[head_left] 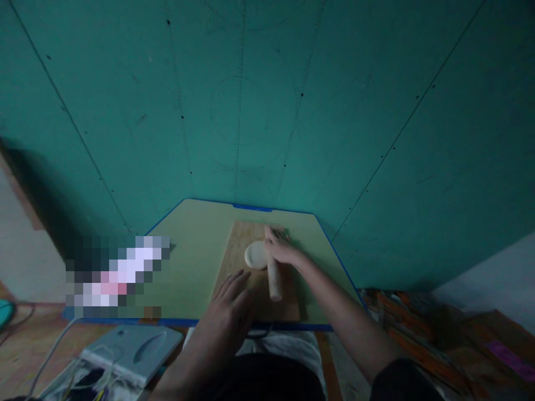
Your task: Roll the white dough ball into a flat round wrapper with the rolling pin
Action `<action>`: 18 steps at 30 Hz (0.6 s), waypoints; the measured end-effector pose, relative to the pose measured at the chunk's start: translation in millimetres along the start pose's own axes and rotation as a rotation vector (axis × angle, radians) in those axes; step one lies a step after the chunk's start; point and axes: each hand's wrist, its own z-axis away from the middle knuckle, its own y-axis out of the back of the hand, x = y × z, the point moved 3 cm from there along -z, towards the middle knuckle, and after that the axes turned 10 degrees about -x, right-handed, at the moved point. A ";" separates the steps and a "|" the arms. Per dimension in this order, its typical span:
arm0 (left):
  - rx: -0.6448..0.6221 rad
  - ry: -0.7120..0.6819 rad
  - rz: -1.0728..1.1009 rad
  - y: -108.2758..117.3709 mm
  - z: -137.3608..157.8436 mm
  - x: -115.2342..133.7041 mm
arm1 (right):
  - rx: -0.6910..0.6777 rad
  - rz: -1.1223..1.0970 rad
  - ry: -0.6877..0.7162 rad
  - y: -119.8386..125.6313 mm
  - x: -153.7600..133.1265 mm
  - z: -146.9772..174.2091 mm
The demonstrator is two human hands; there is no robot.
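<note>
A round, flattened piece of pale dough (256, 255) lies on a wooden cutting board (238, 234). Along its right edge rests a short wooden rolling pin (273, 281), its near end pointing towards me. My right hand (279, 248) is over the far part of the pin and holds it, covering that end; some of its fingers are hard to make out. My left hand (233, 298) hovers or rests at the near left part of the board, just below the dough. Its fingers are extended and a little apart, with nothing visible in them.
The board sits on a pale tabletop (196, 250) with a blue edge, against a green wall (267, 111). A blurred-out object (125, 270) is on the table's left. Below stands a grey box (134, 351) with cables; cartons (493, 340) are at the lower right.
</note>
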 end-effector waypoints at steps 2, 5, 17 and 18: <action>0.032 0.017 -0.021 0.1 1.2 -8.6 | 0.015 -0.012 0.023 -3.4 -17.0 -4.7; 0.051 0.060 -0.016 4.9 5.1 -18.1 | 0.058 -0.033 0.065 -7.6 -48.0 -9.3; 0.062 0.210 0.102 21.0 14.0 -27.7 | 0.150 0.142 0.116 -23.8 -137.6 -17.5; 0.060 0.211 0.107 21.9 16.0 -28.6 | 0.161 0.210 0.131 -25.8 -139.9 -17.5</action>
